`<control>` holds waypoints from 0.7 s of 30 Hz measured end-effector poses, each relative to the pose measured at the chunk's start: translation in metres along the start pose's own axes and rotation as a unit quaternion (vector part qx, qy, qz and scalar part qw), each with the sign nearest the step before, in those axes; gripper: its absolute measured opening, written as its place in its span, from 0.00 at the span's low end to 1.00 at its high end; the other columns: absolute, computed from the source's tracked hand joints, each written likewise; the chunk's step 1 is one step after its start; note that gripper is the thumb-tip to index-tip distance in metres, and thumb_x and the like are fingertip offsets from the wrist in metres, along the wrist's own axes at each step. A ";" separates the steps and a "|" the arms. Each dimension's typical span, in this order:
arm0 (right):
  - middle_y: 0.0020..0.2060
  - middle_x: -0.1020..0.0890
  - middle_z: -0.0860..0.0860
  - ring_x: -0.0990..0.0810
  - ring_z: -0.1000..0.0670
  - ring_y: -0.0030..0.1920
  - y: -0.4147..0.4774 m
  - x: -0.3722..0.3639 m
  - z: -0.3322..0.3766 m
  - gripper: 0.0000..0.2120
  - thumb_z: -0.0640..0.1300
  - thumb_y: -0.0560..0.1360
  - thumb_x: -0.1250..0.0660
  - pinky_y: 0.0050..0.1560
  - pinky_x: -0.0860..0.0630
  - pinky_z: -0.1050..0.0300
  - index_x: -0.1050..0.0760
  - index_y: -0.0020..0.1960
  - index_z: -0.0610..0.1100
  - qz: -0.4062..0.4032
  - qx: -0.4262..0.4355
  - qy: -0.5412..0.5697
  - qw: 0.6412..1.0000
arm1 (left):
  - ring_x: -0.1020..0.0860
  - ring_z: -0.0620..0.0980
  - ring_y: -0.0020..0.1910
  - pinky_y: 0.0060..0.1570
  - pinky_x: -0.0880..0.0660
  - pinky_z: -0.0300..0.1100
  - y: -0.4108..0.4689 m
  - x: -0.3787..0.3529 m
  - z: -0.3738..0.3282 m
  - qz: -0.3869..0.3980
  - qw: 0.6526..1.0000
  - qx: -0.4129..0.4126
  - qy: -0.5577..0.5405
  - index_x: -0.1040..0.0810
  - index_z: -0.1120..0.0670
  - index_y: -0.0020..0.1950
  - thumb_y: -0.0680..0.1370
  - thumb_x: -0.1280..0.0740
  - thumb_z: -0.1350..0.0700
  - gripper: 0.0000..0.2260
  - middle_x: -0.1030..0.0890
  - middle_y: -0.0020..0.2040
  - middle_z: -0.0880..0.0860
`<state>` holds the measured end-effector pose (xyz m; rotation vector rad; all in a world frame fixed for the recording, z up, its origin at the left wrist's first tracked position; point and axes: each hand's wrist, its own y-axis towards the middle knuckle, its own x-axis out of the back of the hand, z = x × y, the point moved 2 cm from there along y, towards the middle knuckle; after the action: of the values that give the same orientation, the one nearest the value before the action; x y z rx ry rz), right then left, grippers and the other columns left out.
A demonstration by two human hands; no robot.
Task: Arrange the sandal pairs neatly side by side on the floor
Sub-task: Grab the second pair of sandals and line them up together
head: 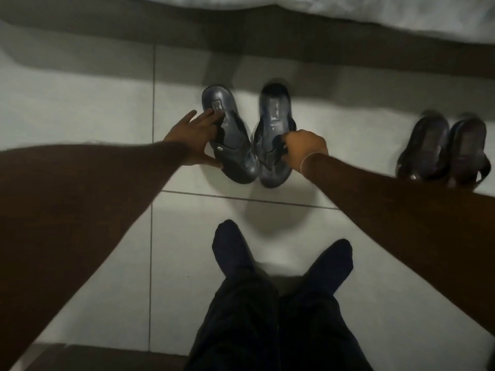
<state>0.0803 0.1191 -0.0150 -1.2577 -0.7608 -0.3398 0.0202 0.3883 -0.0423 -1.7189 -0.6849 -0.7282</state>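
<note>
Resting on pale floor tiles (80, 108), seemingly: sandals (230, 145).

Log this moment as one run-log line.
left hand: open, on left sandal | right hand: gripping right sandal strap | second pair: together at right

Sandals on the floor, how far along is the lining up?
Looks done: the far pair sits together on the tiled floor. In hand: the left hand rests open on the left sandal, the right hand grips the right sandal. Left: their near ends touch while the far ends splay, so straighten them.
</note>
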 end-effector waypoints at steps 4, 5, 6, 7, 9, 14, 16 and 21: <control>0.53 0.13 0.45 0.14 0.39 0.53 0.006 -0.016 0.016 0.13 0.50 0.79 0.28 0.56 0.18 0.48 0.16 0.62 0.50 -0.010 -0.009 -0.014 1.000 | 0.51 0.59 0.88 0.84 0.55 0.66 -0.013 -0.004 -0.015 -0.049 0.988 0.108 -0.103 0.33 0.46 0.82 0.71 0.23 0.28 0.45 0.57 0.90 0.51; 0.53 0.13 0.45 0.14 0.40 0.53 0.007 -0.019 0.021 0.13 0.51 0.79 0.28 0.56 0.18 0.48 0.16 0.62 0.51 -0.013 -0.006 -0.007 1.000 | 0.51 0.60 0.88 0.84 0.55 0.67 -0.017 -0.008 -0.021 -0.047 0.981 0.137 -0.129 0.34 0.44 0.83 0.71 0.23 0.29 0.45 0.57 0.90 0.52; 0.53 0.13 0.46 0.14 0.40 0.53 0.007 -0.022 0.027 0.12 0.51 0.80 0.28 0.56 0.18 0.48 0.16 0.62 0.52 -0.018 0.000 0.002 1.000 | 0.51 0.61 0.87 0.84 0.55 0.67 -0.020 -0.013 -0.024 -0.039 0.976 0.157 -0.145 0.34 0.42 0.83 0.71 0.23 0.30 0.44 0.56 0.90 0.53; 0.53 0.14 0.46 0.14 0.40 0.53 0.006 -0.026 0.033 0.12 0.51 0.80 0.29 0.57 0.19 0.48 0.16 0.62 0.52 -0.022 0.009 0.009 1.000 | 0.51 0.61 0.87 0.84 0.55 0.66 -0.024 -0.019 -0.026 -0.032 0.974 0.167 -0.151 0.31 0.41 0.81 0.72 0.22 0.31 0.41 0.57 0.90 0.53; 0.53 0.14 0.46 0.15 0.40 0.53 0.005 -0.033 0.046 0.11 0.50 0.80 0.29 0.58 0.21 0.48 0.17 0.62 0.52 -0.026 0.025 0.017 0.999 | 0.47 0.62 0.86 0.84 0.51 0.65 -0.032 -0.031 -0.024 -0.032 0.973 0.174 -0.148 0.24 0.41 0.76 0.72 0.21 0.34 0.34 0.58 0.90 0.52; 0.57 0.14 0.45 0.15 0.40 0.55 0.004 -0.049 0.059 0.13 0.47 0.83 0.31 0.60 0.17 0.44 0.20 0.67 0.51 -0.030 0.048 0.040 0.998 | 0.31 0.64 0.76 0.76 0.29 0.63 -0.049 -0.045 -0.008 -0.040 0.966 0.189 -0.171 0.26 0.44 0.79 0.69 0.16 0.39 0.41 0.55 0.87 0.43; 0.58 0.15 0.45 0.15 0.40 0.57 0.005 -0.052 0.062 0.14 0.47 0.83 0.32 0.61 0.17 0.43 0.21 0.69 0.51 -0.027 0.054 0.053 0.997 | 0.30 0.65 0.75 0.74 0.27 0.63 -0.053 -0.047 -0.001 -0.038 0.972 0.174 -0.153 0.28 0.45 0.80 0.68 0.15 0.39 0.43 0.55 0.88 0.43; 0.59 0.15 0.44 0.15 0.39 0.57 0.007 -0.060 0.066 0.13 0.47 0.83 0.31 0.60 0.17 0.43 0.21 0.67 0.50 -0.031 0.047 0.080 0.995 | 0.29 0.64 0.75 0.73 0.26 0.61 -0.055 -0.052 0.005 -0.048 0.975 0.154 -0.156 0.27 0.47 0.78 0.67 0.14 0.40 0.43 0.57 0.88 0.43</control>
<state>0.0203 0.1733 -0.0532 -1.1061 -0.6723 -0.4455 -0.0536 0.4021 -0.0490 -1.5319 -1.0465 -0.3916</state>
